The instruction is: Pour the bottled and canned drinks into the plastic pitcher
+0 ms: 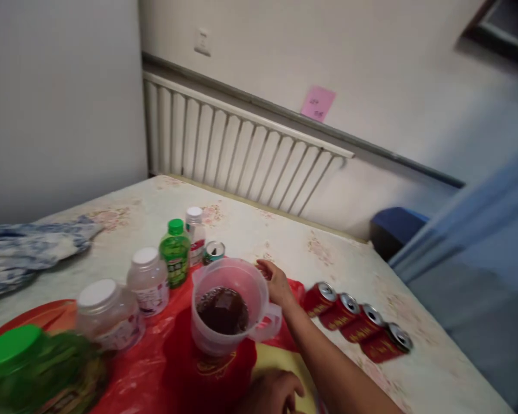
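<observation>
A clear plastic measuring jug (254,287) with dark brown liquid stands on red plastic sheeting (151,356), its handle pointing right. My right hand (277,283) is beside the jug's far right rim, fingers apart and nothing visible in them. At the bottom edge, my left hand (276,392) hovers low over a yellow surface (276,357), fingers loosely curled and apart; part of it is cut off. A small open can (214,249) is just behind the jug. To the right, several red cans (362,323) with opened tops stand in a slanting row.
Left of the jug are a green bottle (175,253), a white-capped bottle (195,236), two white-lidded jars (148,282) and a large green-lidded jar (38,368). A blue-patterned cloth (34,250) lies far left on the floral tablecloth (319,247). A radiator (237,146) is behind.
</observation>
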The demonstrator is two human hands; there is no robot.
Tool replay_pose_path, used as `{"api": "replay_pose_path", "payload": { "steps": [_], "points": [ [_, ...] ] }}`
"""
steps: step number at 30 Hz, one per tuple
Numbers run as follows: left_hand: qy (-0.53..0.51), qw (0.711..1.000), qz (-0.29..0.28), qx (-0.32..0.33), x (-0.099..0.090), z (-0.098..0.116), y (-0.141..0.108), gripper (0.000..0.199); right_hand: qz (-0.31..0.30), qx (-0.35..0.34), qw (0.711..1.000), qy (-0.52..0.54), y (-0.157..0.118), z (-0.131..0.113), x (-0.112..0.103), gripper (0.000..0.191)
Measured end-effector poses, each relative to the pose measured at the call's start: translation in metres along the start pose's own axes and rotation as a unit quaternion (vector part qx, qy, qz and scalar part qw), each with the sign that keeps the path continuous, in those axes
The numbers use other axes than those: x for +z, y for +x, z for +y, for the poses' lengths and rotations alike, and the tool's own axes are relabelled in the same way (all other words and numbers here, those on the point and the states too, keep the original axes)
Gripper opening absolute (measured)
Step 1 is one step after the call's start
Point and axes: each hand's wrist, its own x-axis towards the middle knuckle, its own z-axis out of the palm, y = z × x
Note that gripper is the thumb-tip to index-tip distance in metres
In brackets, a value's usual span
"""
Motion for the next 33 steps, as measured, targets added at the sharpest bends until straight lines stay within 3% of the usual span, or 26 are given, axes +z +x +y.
{"api": "replay_pose_path", "payload": {
  "steps": [3,8,11,12,14,17,20,24,33],
  "points": [
    [0.055,0.997,0.048,-0.005,0.002,0.002,0.002,0.023,0.035,0.024,0.999,0.006,-0.055,0.003,-0.035,0.036],
    [0.064,0.997,0.045,0.014,0.000,0.010,0.002,0.018,0.134,0.087,0.987,0.003,-0.159,0.021,-0.100,0.025],
    [0.070,0.997,0.039,0.023,0.000,0.010,0.004,0.017,0.286,0.147,0.945,-0.061,-0.206,0.052,-0.148,0.025],
    [0.073,0.996,0.038,0.025,0.000,0.009,0.005,0.017,0.361,0.172,0.913,-0.083,-0.217,0.063,-0.165,0.029],
    [0.077,0.996,0.038,0.028,0.001,0.006,0.008,0.017,0.431,0.195,0.876,-0.097,-0.228,0.082,-0.196,0.042],
    [0.084,0.995,0.041,0.032,0.003,0.002,0.011,0.018,0.446,0.200,0.869,-0.077,-0.225,0.099,-0.230,0.070],
    [0.089,0.995,0.040,0.027,0.003,0.001,0.011,0.019,0.394,0.186,0.900,-0.022,-0.211,0.105,-0.244,0.079],
    [0.086,0.995,0.034,0.021,0.002,0.005,0.010,0.019,0.339,0.169,0.925,0.042,-0.197,0.110,-0.244,0.065],
    [0.083,0.996,0.028,0.023,0.001,0.005,0.011,0.019,0.384,0.218,0.897,-0.010,-0.200,0.109,-0.225,0.043]
  ]
}}
